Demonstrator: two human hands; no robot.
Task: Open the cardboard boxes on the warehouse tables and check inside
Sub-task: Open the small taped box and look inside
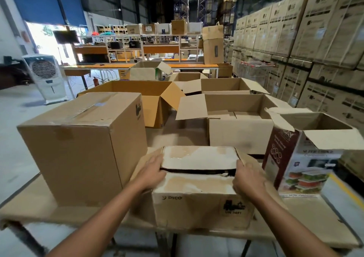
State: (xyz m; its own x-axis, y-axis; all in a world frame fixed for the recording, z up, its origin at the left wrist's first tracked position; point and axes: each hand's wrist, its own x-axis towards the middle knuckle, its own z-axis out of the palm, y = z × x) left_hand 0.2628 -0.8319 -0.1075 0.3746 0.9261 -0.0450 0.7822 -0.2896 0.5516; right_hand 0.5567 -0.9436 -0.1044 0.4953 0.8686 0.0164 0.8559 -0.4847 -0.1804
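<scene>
A small cardboard box marked PICO stands at the table's near edge, right in front of me. Its two white-backed top flaps lie almost flat, with a dark slit between them. My left hand is at the left end of that slit, its fingers curled at the corner of the far flap. My right hand holds the right end, thumb up against the far flap's edge and fingers curled at the slit. The inside of the box is hidden.
A tall taped-shut box stands to the left. An open printed food-container box is at the right. Several open cardboard boxes fill the table behind. Stacked LG cartons wall the right side; an air cooler is far left.
</scene>
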